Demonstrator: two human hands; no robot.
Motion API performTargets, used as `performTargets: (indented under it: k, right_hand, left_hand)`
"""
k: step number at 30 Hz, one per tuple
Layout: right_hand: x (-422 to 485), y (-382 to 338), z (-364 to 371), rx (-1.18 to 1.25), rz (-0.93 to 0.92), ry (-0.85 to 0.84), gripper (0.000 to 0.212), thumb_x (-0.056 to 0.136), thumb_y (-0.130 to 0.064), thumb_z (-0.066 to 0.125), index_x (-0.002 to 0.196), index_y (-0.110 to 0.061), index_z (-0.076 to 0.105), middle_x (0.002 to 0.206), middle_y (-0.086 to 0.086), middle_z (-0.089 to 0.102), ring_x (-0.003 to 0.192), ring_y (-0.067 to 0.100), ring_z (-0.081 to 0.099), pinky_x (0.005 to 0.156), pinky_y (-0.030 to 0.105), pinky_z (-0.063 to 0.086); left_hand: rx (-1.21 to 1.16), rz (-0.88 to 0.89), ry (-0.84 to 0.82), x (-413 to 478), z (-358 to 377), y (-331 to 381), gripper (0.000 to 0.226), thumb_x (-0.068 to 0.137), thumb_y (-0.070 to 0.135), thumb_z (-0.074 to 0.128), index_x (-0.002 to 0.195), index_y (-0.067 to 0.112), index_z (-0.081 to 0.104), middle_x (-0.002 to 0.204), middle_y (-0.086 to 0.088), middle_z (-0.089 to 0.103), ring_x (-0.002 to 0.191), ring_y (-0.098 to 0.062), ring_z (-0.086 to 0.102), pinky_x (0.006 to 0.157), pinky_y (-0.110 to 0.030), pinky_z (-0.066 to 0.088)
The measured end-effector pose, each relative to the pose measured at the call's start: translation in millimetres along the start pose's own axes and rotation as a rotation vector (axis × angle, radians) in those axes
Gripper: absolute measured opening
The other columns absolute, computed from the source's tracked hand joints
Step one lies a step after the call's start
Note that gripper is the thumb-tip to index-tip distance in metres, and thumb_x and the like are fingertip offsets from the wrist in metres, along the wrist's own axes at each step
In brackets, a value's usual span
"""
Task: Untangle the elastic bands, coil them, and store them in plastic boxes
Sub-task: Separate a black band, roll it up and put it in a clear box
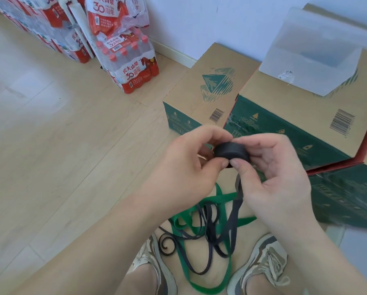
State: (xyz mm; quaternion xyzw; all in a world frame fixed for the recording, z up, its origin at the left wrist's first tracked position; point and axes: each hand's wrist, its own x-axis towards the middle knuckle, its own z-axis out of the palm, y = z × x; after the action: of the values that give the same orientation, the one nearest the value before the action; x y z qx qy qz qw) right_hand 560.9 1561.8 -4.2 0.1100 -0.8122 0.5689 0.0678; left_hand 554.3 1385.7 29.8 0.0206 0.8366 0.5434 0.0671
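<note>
A tight coil of black elastic band (231, 151) is held between both hands above the floor. My left hand (191, 165) grips its left side with thumb and fingers. My right hand (272, 171) pinches its right side, thumb on the lower front edge. The band's loose tail (234, 211) hangs down from the coil into a tangle on the floor. A green elastic band (201, 202) lies looped through the black strands between my shoes. A clear plastic box (301, 75) with its lid raised stands on a cardboard carton at the upper right.
Two cardboard cartons (201, 96) (289, 111) stand against the wall ahead. Shrink-wrapped packs of water bottles (131, 64) are stacked at the upper left. A black curled metal piece (167, 244) lies by my left shoe (154, 260). Pale wood floor (61, 145) spreads to the left.
</note>
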Motion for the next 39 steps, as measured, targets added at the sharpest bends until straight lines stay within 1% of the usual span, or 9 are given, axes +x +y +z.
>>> performTargets:
  k: [2, 7, 14, 22, 26, 31, 34, 36, 39]
  right_hand:
    - [1.8, -1.4, 0.6, 0.042, -0.009, 0.030, 0.041, 0.088, 0.007, 0.074, 0.116, -0.020, 0.063, 0.120, -0.004, 0.069, 0.116, 0.019, 0.069, 0.099, 0.031, 0.056]
    - [0.3, -5.1, 7.3, 0.142, 0.014, 0.051, 0.050, 0.090, 0.013, 0.069, 0.115, -0.030, 0.064, 0.114, -0.010, 0.072, 0.110, 0.016, 0.072, 0.095, 0.025, 0.056]
    - [-2.0, 1.9, 2.7, 0.019, -0.002, -0.022, 0.049, 0.091, 0.018, 0.062, 0.112, -0.025, 0.066, 0.114, -0.017, 0.069, 0.112, 0.013, 0.069, 0.096, 0.020, 0.054]
    - [0.7, 0.9, -4.6, 0.058, -0.050, -0.067, 0.057, 0.092, 0.022, 0.056, 0.119, -0.028, 0.062, 0.119, -0.008, 0.067, 0.119, 0.021, 0.066, 0.102, 0.028, 0.052]
    - [-0.4, -1.7, -3.5, 0.075, -0.095, -0.070, 0.047, 0.094, 0.011, 0.052, 0.123, -0.026, 0.062, 0.120, -0.007, 0.067, 0.118, 0.019, 0.066, 0.101, 0.025, 0.051]
    - [-0.2, 3.0, -0.8, -0.134, -0.115, -0.170, 0.047, 0.085, 0.023, 0.055, 0.117, -0.009, 0.070, 0.112, -0.001, 0.065, 0.113, 0.007, 0.063, 0.097, 0.014, 0.048]
    - [-1.5, 0.3, 0.8, -0.169, -0.111, -0.228, 0.056, 0.082, 0.027, 0.058, 0.119, -0.014, 0.069, 0.114, -0.005, 0.066, 0.114, 0.006, 0.063, 0.098, 0.014, 0.048]
    - [-1.1, -4.2, -0.9, -0.002, 0.031, -0.138, 0.051, 0.089, 0.016, 0.067, 0.122, -0.023, 0.065, 0.111, -0.011, 0.072, 0.111, 0.011, 0.070, 0.096, 0.021, 0.055]
    - [2.5, -6.4, -3.9, 0.220, 0.177, 0.045, 0.040, 0.086, 0.004, 0.079, 0.115, -0.022, 0.069, 0.108, -0.004, 0.078, 0.104, 0.016, 0.075, 0.093, 0.028, 0.061]
  left_hand:
    - [-0.159, -0.079, 0.017, 0.1, -1.1, 2.9, 0.033, 0.091, -0.001, 0.069, 0.111, 0.025, 0.067, 0.093, 0.013, 0.070, 0.076, -0.014, 0.067, 0.066, -0.023, 0.057]
    - [-0.318, -0.111, 0.014, 1.8, -1.8, 4.4, 0.032, 0.093, -0.006, 0.067, 0.114, 0.018, 0.066, 0.107, -0.002, 0.071, 0.087, -0.030, 0.068, 0.082, -0.044, 0.059]
    - [-0.113, -0.167, 0.008, 1.8, -2.6, 4.8, 0.025, 0.082, 0.019, 0.086, 0.100, 0.027, 0.072, 0.087, 0.012, 0.076, 0.075, -0.002, 0.070, 0.072, -0.023, 0.060]
    - [-0.313, -0.142, -0.105, 5.5, -10.4, -0.3, 0.022, 0.080, 0.012, 0.087, 0.096, 0.014, 0.072, 0.087, 0.000, 0.075, 0.078, -0.009, 0.067, 0.072, -0.022, 0.054]
    - [-0.411, -0.145, -0.120, 4.4, -11.9, -4.7, 0.023, 0.080, 0.009, 0.085, 0.099, 0.008, 0.072, 0.092, -0.008, 0.076, 0.081, -0.013, 0.067, 0.076, -0.025, 0.056]
    - [-0.048, -0.096, -0.032, -0.7, -3.3, -4.8, 0.035, 0.082, 0.008, 0.083, 0.113, 0.021, 0.070, 0.098, 0.009, 0.076, 0.092, -0.001, 0.070, 0.080, -0.021, 0.059]
    - [0.125, 0.046, -0.040, -2.3, -0.2, -3.1, 0.050, 0.083, 0.002, 0.075, 0.125, 0.028, 0.065, 0.104, 0.015, 0.073, 0.101, 0.000, 0.067, 0.082, -0.021, 0.058]
    - [0.048, 0.014, -0.008, -1.2, -3.8, -2.4, 0.052, 0.084, -0.002, 0.076, 0.121, 0.032, 0.067, 0.100, 0.013, 0.073, 0.100, -0.003, 0.069, 0.080, -0.025, 0.061]
    - [-0.162, -0.048, 0.030, 0.3, -6.0, 1.2, 0.043, 0.085, -0.004, 0.078, 0.113, 0.027, 0.070, 0.098, 0.007, 0.073, 0.094, -0.009, 0.072, 0.078, -0.028, 0.063]
